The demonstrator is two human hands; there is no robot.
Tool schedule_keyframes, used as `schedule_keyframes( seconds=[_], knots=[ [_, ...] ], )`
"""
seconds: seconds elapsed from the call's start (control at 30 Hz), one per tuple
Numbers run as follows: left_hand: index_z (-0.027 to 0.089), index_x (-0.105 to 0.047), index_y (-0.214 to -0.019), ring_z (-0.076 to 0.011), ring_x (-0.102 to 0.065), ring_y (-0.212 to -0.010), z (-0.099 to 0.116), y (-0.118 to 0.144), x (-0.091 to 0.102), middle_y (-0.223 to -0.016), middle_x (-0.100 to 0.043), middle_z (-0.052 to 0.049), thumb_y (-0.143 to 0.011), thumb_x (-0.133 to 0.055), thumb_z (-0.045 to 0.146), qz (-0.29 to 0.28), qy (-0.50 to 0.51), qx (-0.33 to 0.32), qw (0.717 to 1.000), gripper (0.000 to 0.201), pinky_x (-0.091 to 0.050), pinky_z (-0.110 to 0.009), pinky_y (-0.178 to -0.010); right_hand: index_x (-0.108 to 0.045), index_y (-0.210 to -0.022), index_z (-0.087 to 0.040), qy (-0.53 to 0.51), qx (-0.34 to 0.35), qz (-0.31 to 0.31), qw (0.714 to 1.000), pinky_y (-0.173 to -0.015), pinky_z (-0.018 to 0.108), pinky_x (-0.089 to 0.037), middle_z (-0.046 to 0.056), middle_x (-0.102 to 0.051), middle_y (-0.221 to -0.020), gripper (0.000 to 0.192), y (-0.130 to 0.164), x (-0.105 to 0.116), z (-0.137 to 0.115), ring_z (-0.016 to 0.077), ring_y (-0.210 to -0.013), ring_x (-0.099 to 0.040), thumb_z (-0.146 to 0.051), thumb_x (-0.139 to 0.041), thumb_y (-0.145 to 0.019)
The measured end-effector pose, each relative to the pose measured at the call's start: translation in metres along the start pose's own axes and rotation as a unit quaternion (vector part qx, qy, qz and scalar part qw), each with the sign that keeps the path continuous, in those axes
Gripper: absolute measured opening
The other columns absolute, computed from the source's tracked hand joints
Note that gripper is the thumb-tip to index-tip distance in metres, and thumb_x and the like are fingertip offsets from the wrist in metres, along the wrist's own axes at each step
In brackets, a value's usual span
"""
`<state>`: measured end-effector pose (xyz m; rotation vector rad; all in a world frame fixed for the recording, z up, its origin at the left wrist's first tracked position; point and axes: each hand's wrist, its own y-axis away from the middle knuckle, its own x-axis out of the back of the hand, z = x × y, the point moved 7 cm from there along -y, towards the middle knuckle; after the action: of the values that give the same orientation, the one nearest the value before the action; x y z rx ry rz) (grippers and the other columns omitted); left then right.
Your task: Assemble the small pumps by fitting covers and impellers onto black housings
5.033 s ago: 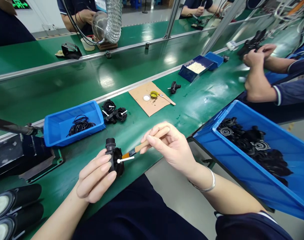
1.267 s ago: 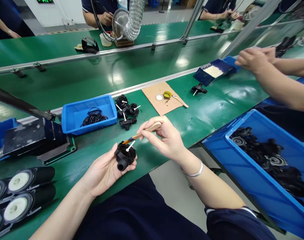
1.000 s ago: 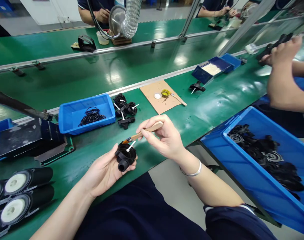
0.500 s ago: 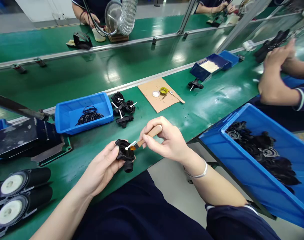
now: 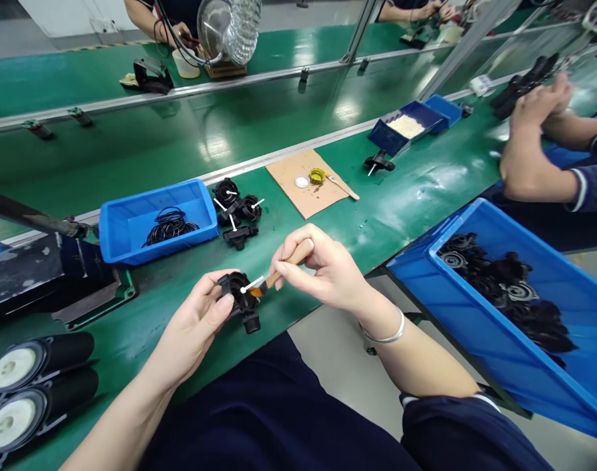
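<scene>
My left hand (image 5: 196,322) is closed round a black plastic housing (image 5: 252,320), its round hollow side facing up. A thin white shaft (image 5: 252,284) stands out of the housing at a slant. Between the fingers of my right hand (image 5: 322,267) is a small brush (image 5: 298,253) with a wooden handle, its bristles at the housing's inner rim beside the shaft. Beyond my hands, a cardboard sheet (image 5: 298,199) carries a yellow-lined cap (image 5: 317,176), a white disc (image 5: 301,182) and a second brush (image 5: 346,189). Several similar black housings (image 5: 237,208) with white shafts lie left of the cardboard.
A blue tray (image 5: 116,229) holds black rings. At right, a large blue bin (image 5: 440,261) contains black parts. Black cylinders with white faces (image 5: 14,366) lie at the left. A dark blue bin (image 5: 389,139) holds white pieces. Co-workers' hands (image 5: 538,104) are at the right and across the line.
The housing has tilted slightly in my left hand, whose thumb now lies across its near edge. Both hands and the brush have moved a little left in view, along with the whole scene.
</scene>
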<state>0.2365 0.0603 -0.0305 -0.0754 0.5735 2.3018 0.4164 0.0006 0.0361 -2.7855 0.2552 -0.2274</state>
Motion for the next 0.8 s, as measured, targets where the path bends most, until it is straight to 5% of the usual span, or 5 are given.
schedule_keyframes(
  seconds=[0.13, 0.3, 0.43, 0.57, 0.8],
  knots=[
    [0.025, -0.057, -0.129, -0.0243, -0.059, -0.117, 0.000, -0.001, 0.003, -0.120, -0.065, -0.008, -0.089, -0.070, 0.043, -0.010, -0.040, -0.035, 0.999, 0.047, -0.048, -0.030, -0.096, -0.050, -0.097, -0.020, -0.067, -0.034, 0.009, 0.997, -0.064, 0.023, -0.060, -0.004, -0.065, -0.077, 0.018, 0.003, 0.000, 0.006, 0.0110, -0.068, -0.073, -0.022, -0.067, -0.092],
    [0.026, -0.054, -0.133, -0.0249, -0.062, -0.115, 0.001, 0.000, 0.005, -0.127, -0.063, -0.009, -0.089, -0.070, 0.041, -0.017, -0.059, -0.054, 0.997, 0.050, -0.049, -0.033, -0.098, -0.052, -0.102, -0.022, -0.031, 0.029, 0.068, 0.997, -0.074, 0.028, -0.063, -0.003, -0.066, -0.082, 0.017, 0.005, 0.005, 0.007, 0.0127, -0.078, -0.074, -0.023, -0.067, -0.093],
    [0.026, -0.053, -0.133, -0.0241, -0.062, -0.117, 0.004, -0.001, 0.004, -0.128, -0.062, -0.009, -0.090, -0.069, 0.039, -0.019, -0.079, -0.074, 0.994, 0.048, -0.049, -0.032, -0.099, -0.054, -0.099, -0.023, 0.036, 0.079, 0.036, 0.996, -0.076, 0.030, -0.060, -0.003, -0.066, -0.081, 0.015, 0.005, 0.003, -0.002, 0.0126, -0.081, -0.072, -0.018, -0.066, -0.093],
    [0.026, -0.055, -0.131, -0.0216, -0.062, -0.115, 0.005, 0.000, 0.006, -0.126, -0.063, -0.007, -0.089, -0.070, 0.038, -0.006, -0.090, -0.082, 0.993, 0.046, -0.049, -0.029, -0.097, -0.053, -0.096, -0.020, 0.017, 0.035, -0.004, 0.999, -0.067, 0.024, -0.059, -0.001, -0.067, -0.090, 0.013, 0.004, 0.001, -0.002, 0.0094, -0.075, -0.071, -0.019, -0.065, -0.094],
    [0.025, -0.054, -0.132, -0.0243, -0.064, -0.115, 0.005, 0.001, 0.004, -0.128, -0.062, -0.009, -0.087, -0.073, 0.036, -0.010, -0.088, -0.081, 0.993, 0.049, -0.052, -0.032, -0.095, -0.054, -0.100, -0.022, -0.014, 0.062, 0.058, 0.996, -0.073, 0.028, -0.063, -0.004, -0.064, -0.080, 0.016, 0.004, 0.006, 0.001, 0.0129, -0.081, -0.073, -0.019, -0.068, -0.092]
  ],
)
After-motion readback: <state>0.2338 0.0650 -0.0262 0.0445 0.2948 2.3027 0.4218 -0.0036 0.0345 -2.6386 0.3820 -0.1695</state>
